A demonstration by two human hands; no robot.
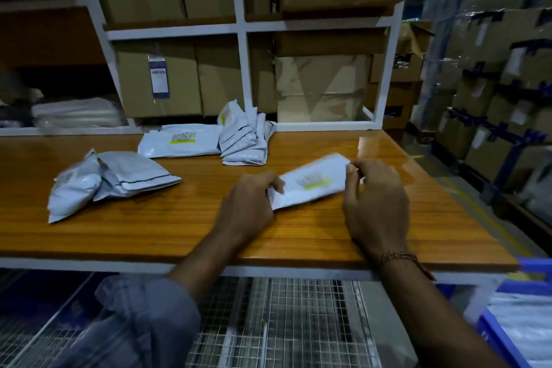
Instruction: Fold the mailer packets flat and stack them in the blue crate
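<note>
Wood-grain surface (pixel 179 218): both hands pinch one blurred packet (pixel 310 185), left hand (pixel 248 203) at its left end, right hand (pixel 376 203) at its right. Two loose packets (pixel 113 179) left; one flat packet (pixel 179 143) and a stack (pixel 245 140), perhaps five, behind. Blue crate (pixel 507 337) lower right.

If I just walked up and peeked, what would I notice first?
Probably the white packet in the middle of the wooden table, pinched at one end by the left hand and at the other by the right hand. Next, the puffy grey packets lying on the table's left side, and the blue crate at the bottom right corner.
</note>
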